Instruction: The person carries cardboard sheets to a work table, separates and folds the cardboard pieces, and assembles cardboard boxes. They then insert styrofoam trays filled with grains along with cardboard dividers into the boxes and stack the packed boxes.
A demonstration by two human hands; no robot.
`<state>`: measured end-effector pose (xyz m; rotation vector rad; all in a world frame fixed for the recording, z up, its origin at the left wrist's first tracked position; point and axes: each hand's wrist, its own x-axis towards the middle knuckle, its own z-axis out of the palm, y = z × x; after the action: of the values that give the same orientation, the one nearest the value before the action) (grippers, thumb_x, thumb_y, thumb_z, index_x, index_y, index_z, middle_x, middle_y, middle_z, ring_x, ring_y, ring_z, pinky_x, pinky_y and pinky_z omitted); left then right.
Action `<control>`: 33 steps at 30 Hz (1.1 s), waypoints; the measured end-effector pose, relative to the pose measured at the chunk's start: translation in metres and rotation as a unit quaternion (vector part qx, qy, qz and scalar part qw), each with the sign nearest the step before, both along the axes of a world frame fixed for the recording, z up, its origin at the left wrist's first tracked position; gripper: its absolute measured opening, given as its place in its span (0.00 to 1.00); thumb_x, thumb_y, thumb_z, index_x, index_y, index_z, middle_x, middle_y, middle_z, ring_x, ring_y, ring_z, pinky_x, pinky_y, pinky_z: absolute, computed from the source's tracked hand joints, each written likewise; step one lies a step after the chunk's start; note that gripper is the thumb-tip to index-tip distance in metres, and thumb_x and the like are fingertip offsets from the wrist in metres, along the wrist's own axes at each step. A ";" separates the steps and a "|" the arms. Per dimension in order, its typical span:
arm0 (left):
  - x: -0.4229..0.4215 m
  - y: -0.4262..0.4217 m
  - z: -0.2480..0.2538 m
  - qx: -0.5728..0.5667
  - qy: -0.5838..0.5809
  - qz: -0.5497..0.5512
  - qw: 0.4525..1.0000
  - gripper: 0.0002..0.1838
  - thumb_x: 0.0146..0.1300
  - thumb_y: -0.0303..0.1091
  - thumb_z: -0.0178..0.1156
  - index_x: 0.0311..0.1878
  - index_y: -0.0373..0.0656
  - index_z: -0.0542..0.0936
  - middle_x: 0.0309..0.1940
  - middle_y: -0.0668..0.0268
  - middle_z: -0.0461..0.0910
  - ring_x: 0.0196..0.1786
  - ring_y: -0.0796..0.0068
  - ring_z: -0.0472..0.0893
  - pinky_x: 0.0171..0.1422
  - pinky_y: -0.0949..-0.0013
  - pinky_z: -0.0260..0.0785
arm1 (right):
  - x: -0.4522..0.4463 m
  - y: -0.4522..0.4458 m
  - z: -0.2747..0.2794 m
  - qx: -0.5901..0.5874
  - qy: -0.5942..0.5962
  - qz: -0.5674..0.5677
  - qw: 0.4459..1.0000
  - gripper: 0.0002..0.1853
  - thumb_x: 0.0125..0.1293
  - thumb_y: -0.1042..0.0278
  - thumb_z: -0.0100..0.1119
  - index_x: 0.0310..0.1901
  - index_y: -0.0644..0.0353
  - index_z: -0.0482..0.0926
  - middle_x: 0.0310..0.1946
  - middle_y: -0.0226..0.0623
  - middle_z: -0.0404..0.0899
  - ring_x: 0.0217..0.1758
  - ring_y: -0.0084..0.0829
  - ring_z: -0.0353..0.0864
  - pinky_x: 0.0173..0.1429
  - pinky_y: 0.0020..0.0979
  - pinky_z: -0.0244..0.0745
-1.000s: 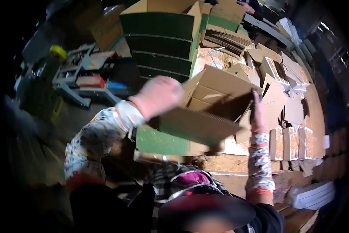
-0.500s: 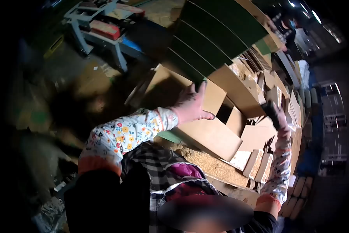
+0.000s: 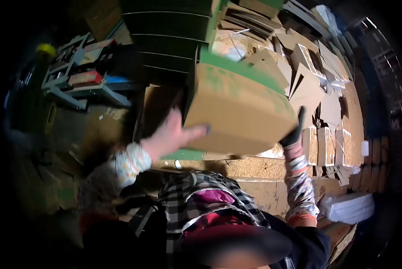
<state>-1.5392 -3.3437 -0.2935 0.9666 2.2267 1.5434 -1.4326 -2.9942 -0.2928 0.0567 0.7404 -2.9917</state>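
A brown cardboard box with a green band along its far edge is tilted between my hands above the workbench. My left hand, in a pink glove with dark fingertips, grips its left end, the thumb on the near face; motion smears it a little. At the opposite end, my right hand holds the right edge, its dark-tipped fingers pointing up along the side. Behind the box, a stack of dark green boxes rises at the far left of the bench.
Flat cardboard pieces lie scattered on the chipboard bench top. Several small white-edged blocks stand at the right. A grey metal stand with red boxes is to the left. A white plastic-wrapped bundle sits lower right.
The view has turned. The box that lay with open flaps below my left hand now shows a closed face, and both hands hold it by its ends.
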 end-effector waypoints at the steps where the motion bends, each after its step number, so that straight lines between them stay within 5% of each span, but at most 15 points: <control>1: 0.016 -0.005 -0.012 0.015 0.210 0.049 0.976 0.47 0.47 0.41 0.69 0.67 0.33 0.57 0.64 0.47 0.61 0.68 0.49 0.60 0.69 0.53 0.55 | -0.001 0.012 0.018 0.048 0.000 0.025 0.999 0.45 0.62 0.29 0.42 0.68 0.61 0.57 0.67 0.47 0.58 0.70 0.42 0.58 0.72 0.41 0.53; 2: 0.006 -0.031 -0.069 -0.056 0.341 0.005 0.938 0.38 0.51 0.37 0.64 0.64 0.34 0.62 0.65 0.42 0.58 0.68 0.37 0.55 0.71 0.47 0.49 | -0.001 0.019 0.031 0.092 -0.007 0.049 0.995 0.42 0.63 0.33 0.45 0.68 0.60 0.57 0.67 0.45 0.60 0.69 0.41 0.60 0.71 0.39 0.54; 4: -0.018 -0.045 -0.057 -0.481 0.347 -0.179 0.785 0.24 0.54 0.30 0.56 0.57 0.42 0.73 0.59 0.49 0.66 0.65 0.49 0.63 0.72 0.49 0.50 | -0.009 0.018 -0.008 0.518 -0.137 -0.021 0.844 0.39 0.63 0.43 0.54 0.67 0.64 0.58 0.63 0.50 0.65 0.66 0.42 0.65 0.68 0.36 0.59; 5: -0.022 -0.044 -0.058 -0.345 0.329 -0.057 0.877 0.25 0.56 0.29 0.55 0.60 0.43 0.71 0.59 0.50 0.66 0.64 0.49 0.64 0.71 0.52 0.51 | -0.024 0.012 -0.040 0.728 -0.134 -0.027 0.672 0.39 0.61 0.52 0.60 0.66 0.69 0.57 0.59 0.53 0.69 0.63 0.43 0.69 0.65 0.34 0.63; 8: -0.050 0.018 -0.008 0.164 -0.047 0.187 0.967 0.27 0.62 0.33 0.54 0.65 0.42 0.63 0.60 0.49 0.64 0.61 0.44 0.64 0.69 0.60 0.54 | -0.050 -0.016 -0.037 0.685 -0.021 -0.143 0.714 0.34 0.63 0.52 0.58 0.62 0.69 0.62 0.55 0.47 0.72 0.58 0.40 0.71 0.62 0.34 0.66; 13: -0.119 0.067 -0.031 -0.233 0.238 0.104 0.937 0.26 0.61 0.31 0.54 0.62 0.35 0.63 0.58 0.42 0.64 0.61 0.45 0.64 0.66 0.55 0.56 | 0.018 0.030 -0.043 0.268 -0.094 -0.142 0.948 0.28 0.71 0.52 0.47 0.64 0.63 0.63 0.54 0.31 0.72 0.55 0.27 0.70 0.63 0.29 0.65; 15: -0.127 0.068 -0.023 -0.279 0.245 0.097 0.923 0.21 0.59 0.25 0.51 0.57 0.34 0.69 0.53 0.44 0.69 0.57 0.43 0.68 0.64 0.55 0.59 | 0.073 0.093 -0.060 0.485 -0.204 -0.374 0.764 0.33 0.68 0.46 0.49 0.66 0.63 0.60 0.62 0.42 0.66 0.63 0.33 0.66 0.67 0.33 0.60; 19: -0.134 0.077 -0.032 -0.373 0.262 0.146 0.878 0.21 0.61 0.25 0.51 0.59 0.33 0.67 0.56 0.44 0.68 0.61 0.46 0.65 0.65 0.57 0.58 | 0.231 0.275 -0.142 0.432 -0.413 -0.678 0.429 0.42 0.64 0.40 0.50 0.65 0.72 0.57 0.60 0.54 0.67 0.61 0.41 0.67 0.66 0.36 0.61; 21: -0.139 0.072 -0.040 -0.397 0.275 0.163 0.860 0.23 0.63 0.27 0.51 0.62 0.34 0.64 0.59 0.44 0.65 0.62 0.45 0.65 0.66 0.57 0.58 | 0.291 0.346 -0.168 0.437 -0.410 -0.697 0.395 0.37 0.65 0.46 0.51 0.65 0.70 0.59 0.61 0.51 0.65 0.62 0.42 0.65 0.67 0.37 0.59; 24: -0.139 0.073 -0.036 -0.437 0.258 0.171 0.844 0.24 0.63 0.27 0.51 0.63 0.35 0.63 0.60 0.43 0.64 0.62 0.45 0.64 0.66 0.57 0.58 | 0.322 0.405 -0.203 0.805 -0.319 -0.472 0.166 0.30 0.69 0.55 0.49 0.66 0.66 0.60 0.65 0.48 0.61 0.66 0.38 0.62 0.68 0.36 0.56; 25: -0.141 0.074 -0.035 -0.448 0.255 0.175 0.839 0.24 0.63 0.27 0.51 0.63 0.35 0.63 0.60 0.43 0.63 0.63 0.45 0.64 0.66 0.57 0.58 | 0.317 0.413 -0.199 0.753 -0.381 -0.457 0.280 0.33 0.57 0.82 0.53 0.66 0.64 0.57 0.60 0.54 0.66 0.62 0.42 0.67 0.67 0.35 0.60; 27: -0.142 0.073 -0.036 -0.437 0.266 0.176 0.841 0.24 0.63 0.27 0.51 0.63 0.35 0.63 0.60 0.43 0.63 0.62 0.45 0.64 0.66 0.56 0.58 | 0.296 0.401 -0.188 0.663 -0.348 -0.525 0.404 0.27 0.69 0.62 0.48 0.67 0.64 0.59 0.66 0.40 0.62 0.67 0.34 0.62 0.68 0.31 0.58; 30: -0.137 0.075 -0.035 -0.431 0.259 0.168 0.848 0.24 0.63 0.26 0.52 0.62 0.35 0.63 0.59 0.43 0.64 0.61 0.45 0.65 0.65 0.57 0.59 | 0.299 0.402 -0.188 0.774 -0.396 -0.409 0.277 0.27 0.66 0.63 0.52 0.65 0.62 0.63 0.60 0.49 0.70 0.65 0.38 0.67 0.66 0.30 0.61; 32: -0.135 0.081 -0.028 -0.429 0.250 0.160 0.853 0.23 0.63 0.26 0.52 0.62 0.34 0.64 0.58 0.44 0.65 0.60 0.44 0.66 0.64 0.57 0.59 | 0.294 0.390 -0.171 0.740 -0.429 -0.386 0.345 0.38 0.50 0.75 0.64 0.65 0.62 0.62 0.59 0.49 0.70 0.61 0.43 0.70 0.63 0.36 0.66; 33: -0.135 0.080 -0.031 -0.413 0.277 0.153 0.854 0.23 0.63 0.26 0.52 0.61 0.34 0.65 0.57 0.44 0.66 0.60 0.44 0.66 0.63 0.57 0.60 | 0.291 0.378 -0.167 0.776 -0.383 -0.403 0.297 0.28 0.63 0.63 0.56 0.64 0.62 0.64 0.58 0.51 0.71 0.60 0.42 0.71 0.63 0.31 0.65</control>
<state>-1.6740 -3.2641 -0.3244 0.8395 3.1116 0.2109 -1.1412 -2.6158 -0.4598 1.9624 3.1801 -0.4232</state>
